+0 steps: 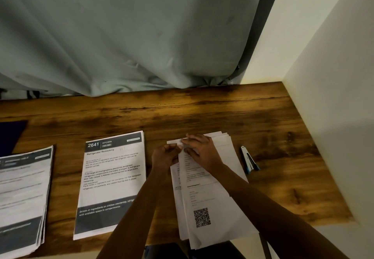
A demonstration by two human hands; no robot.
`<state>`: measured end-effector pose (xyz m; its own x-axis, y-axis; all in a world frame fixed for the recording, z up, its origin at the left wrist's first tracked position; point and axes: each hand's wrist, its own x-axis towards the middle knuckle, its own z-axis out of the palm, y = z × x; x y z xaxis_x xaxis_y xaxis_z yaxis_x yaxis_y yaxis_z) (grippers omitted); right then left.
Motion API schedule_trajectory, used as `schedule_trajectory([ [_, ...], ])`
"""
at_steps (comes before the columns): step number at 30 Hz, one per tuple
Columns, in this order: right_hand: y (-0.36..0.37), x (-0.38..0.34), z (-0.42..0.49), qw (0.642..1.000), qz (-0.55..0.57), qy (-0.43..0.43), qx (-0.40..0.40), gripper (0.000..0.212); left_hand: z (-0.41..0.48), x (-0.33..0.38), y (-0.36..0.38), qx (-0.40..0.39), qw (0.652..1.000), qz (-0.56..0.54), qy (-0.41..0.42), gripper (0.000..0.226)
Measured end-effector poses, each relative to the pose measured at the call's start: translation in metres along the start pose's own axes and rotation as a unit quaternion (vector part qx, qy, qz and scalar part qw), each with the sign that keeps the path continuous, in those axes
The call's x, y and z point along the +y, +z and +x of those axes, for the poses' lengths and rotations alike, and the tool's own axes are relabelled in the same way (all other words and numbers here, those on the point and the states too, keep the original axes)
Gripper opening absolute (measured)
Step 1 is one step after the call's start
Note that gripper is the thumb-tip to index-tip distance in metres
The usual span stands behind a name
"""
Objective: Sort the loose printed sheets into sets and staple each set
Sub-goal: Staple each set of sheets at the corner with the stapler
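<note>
A fanned pile of white printed sheets (204, 194) with a QR code lies at the table's right-centre. My left hand (165, 158) pinches the upper left edge of its top sheets. My right hand (202, 150) rests on the pile's top, fingers pressing the paper near the same corner. A blue and white stapler (249, 160) lies on the wood just right of the pile, apart from both hands. A neat set headed "2641 Kitchen, Refrigerator Restocking" (111, 184) sits left of my arms. Another stack of sheets (22, 196) lies at the far left.
The wooden table (202, 113) ends at a white wall (327, 117) on the right. A grey curtain (131, 36) hangs along the back edge. A dark blue flat object (10, 135) lies at the far left.
</note>
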<state>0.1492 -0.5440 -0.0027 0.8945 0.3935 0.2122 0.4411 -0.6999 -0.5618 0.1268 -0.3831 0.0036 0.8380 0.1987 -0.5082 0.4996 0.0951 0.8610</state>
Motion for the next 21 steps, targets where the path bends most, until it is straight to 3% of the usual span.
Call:
schedule_trajectory([
  [10, 0.0029, -0.001, 0.0012, 0.998, 0.034, 0.018, 0.054, 0.031, -0.003, 0.0008, -0.0046, -0.074, 0.997, -0.033, 0.007, 0.022],
  [21, -0.0008, -0.0008, -0.0017, 0.993, 0.088, 0.031, 0.076, 0.028, -0.0035, 0.0007, -0.0053, -0.086, 0.993, -0.077, -0.011, 0.019],
])
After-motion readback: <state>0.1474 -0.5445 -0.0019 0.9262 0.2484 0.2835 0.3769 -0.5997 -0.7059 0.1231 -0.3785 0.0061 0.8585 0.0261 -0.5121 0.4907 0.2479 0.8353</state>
